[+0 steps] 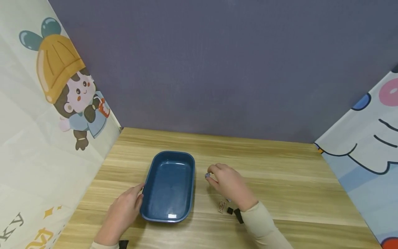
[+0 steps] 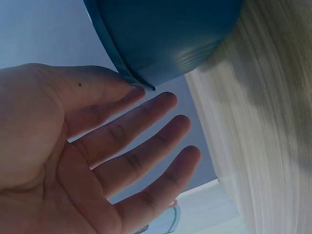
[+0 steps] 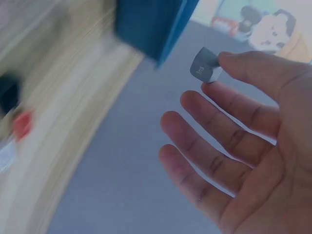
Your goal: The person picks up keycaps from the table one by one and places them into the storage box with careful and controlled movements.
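Note:
A dark blue rectangular tub [image 1: 168, 220] sits on the wooden table, its inside bare. My left hand [image 1: 124, 208] is at its left side, and thumb and index finger pinch the rim [image 2: 123, 73] while the other fingers stay spread. To the right of the tub, my right hand [image 1: 228, 183] is raised over the table. Between its thumb and index fingertip it holds a small grey keycap [image 3: 204, 65] with light lettering like "Ins". The other fingers of that hand are extended and apart.
Beside my right wrist lie a small beige piece with reddish print [image 1: 221, 206], a black cube-like piece [image 1: 230, 210] and a larger black piece [image 1: 238, 215]. A grey-purple panel [image 1: 211, 69] stands behind the table [image 1: 280, 166]; printed cloths flank it.

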Demonstrator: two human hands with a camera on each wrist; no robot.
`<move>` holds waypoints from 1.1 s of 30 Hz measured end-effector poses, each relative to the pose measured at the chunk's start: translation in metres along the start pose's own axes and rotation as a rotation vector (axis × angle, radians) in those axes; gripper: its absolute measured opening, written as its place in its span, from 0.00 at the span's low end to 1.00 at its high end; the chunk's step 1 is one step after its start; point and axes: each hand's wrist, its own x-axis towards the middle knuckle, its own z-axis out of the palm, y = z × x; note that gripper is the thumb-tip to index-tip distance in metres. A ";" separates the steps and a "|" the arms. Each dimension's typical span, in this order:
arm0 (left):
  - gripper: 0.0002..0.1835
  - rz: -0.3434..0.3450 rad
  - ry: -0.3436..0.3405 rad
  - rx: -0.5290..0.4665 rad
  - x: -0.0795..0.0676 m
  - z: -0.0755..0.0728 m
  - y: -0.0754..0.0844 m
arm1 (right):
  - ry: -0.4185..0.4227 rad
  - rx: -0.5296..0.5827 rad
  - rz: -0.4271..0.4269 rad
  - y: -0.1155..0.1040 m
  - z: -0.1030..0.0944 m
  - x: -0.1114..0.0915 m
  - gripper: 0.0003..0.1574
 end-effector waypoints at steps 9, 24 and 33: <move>0.19 0.019 0.033 -0.003 -0.001 0.001 0.000 | -0.006 -0.035 -0.168 -0.039 0.013 0.028 0.10; 0.19 0.022 0.040 -0.008 0.000 0.001 -0.001 | -0.053 -0.042 -0.159 -0.051 0.017 0.032 0.16; 0.19 0.002 0.026 -0.007 -0.001 0.000 -0.001 | 0.036 -0.033 -0.099 -0.028 0.007 0.013 0.15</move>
